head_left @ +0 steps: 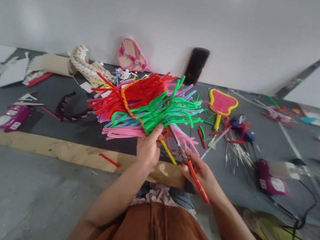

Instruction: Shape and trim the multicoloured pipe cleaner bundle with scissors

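Observation:
My left hand [149, 146] is closed around the near side of a big bundle of pipe cleaners [155, 113], thumb on top of the green ones. Red, green, pink, blue and purple stems fan out to both sides, and orange twisted stems cross the bundle. A yellow stem [170, 153] sticks out toward me below it. In my right hand [200, 173] are red-handled scissors [196, 179], whose blades point up and left at the bundle's near edge. Whether the blade tips touch any stem, I cannot tell.
Against the wall lean a phone [196, 66] and a pink woven fan [132, 55]. A pink-and-yellow fan shape [222, 103], a dark braided band [72, 109] and purple packs [11, 117] lie on the dark table. A red piece [108, 160] rests on the wooden edge; cables [301, 219] hang at right.

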`<state>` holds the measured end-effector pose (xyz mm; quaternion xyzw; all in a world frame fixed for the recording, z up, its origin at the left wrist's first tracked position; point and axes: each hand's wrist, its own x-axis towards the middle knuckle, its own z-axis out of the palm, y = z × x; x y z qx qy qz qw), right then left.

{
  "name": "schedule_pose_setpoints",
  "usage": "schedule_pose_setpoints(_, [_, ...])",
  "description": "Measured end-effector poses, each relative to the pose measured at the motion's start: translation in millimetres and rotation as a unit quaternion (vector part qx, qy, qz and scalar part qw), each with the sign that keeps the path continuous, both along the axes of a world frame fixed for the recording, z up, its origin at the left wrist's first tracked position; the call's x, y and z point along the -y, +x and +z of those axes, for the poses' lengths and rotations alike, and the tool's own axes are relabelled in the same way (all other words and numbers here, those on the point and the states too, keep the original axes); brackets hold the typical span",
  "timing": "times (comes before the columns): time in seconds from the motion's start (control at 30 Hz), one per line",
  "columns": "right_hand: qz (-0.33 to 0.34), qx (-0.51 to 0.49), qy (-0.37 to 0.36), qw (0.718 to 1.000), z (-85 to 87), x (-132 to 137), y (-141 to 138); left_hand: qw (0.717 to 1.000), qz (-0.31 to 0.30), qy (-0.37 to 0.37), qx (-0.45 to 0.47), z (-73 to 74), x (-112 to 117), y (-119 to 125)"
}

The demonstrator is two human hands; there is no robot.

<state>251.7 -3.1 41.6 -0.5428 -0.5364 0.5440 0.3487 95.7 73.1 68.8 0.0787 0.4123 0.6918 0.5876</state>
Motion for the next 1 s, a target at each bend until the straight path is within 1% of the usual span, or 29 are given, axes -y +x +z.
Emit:
schedule_pose_setpoints(0.2, [0.014, 0.030, -0.002, 0.999, -7.3, 3, 7, 0.995, -0.012, -0.079, 0.056, -3.6, -7, -5])
schedule_pose_setpoints(0.27, [0.019, 0.029, -0.006, 0.999, -5.8, 4, 8, 0.992, -0.020, -0.107, 0.062, -3.6, -10, -8])
schedule_pose_setpoints(0.37, [0.030, 0.018, -0.013, 0.999, 1.0, 3, 8, 0.985, -0.064, -0.143, 0.076, -2.5, -13, -12])
schedule_pose_setpoints(0.47, [0.034, 0.020, -0.014, 0.999, 5.6, 3, 9, 0.981, -0.093, -0.145, 0.088, -1.2, -13, -14])
schedule_pose_setpoints(0.6, [0.046, 0.039, -0.008, 0.998, 3.3, 4, 11, 0.985, -0.068, -0.141, 0.078, 0.7, -14, -14])
schedule_pose_setpoints(0.7, [0.039, 0.048, 0.002, 0.998, 1.1, 5, 11, 0.987, -0.058, -0.133, 0.068, 1.2, -14, -13])
schedule_pose_setpoints(0.8, [0.032, 0.045, 0.000, 0.998, 0.4, 5, 9, 0.988, -0.058, -0.124, 0.069, 1.5, -14, -13])
schedule_pose_setpoints(0.93, [0.033, 0.049, 0.000, 0.998, -1.9, 3, 9, 0.983, -0.075, -0.148, 0.080, 2.6, -13, -13])
schedule_pose_setpoints(1.0, [0.035, 0.059, 0.003, 0.998, -3.7, 3, 9, 0.984, -0.071, -0.141, 0.080, 2.4, -12, -12])
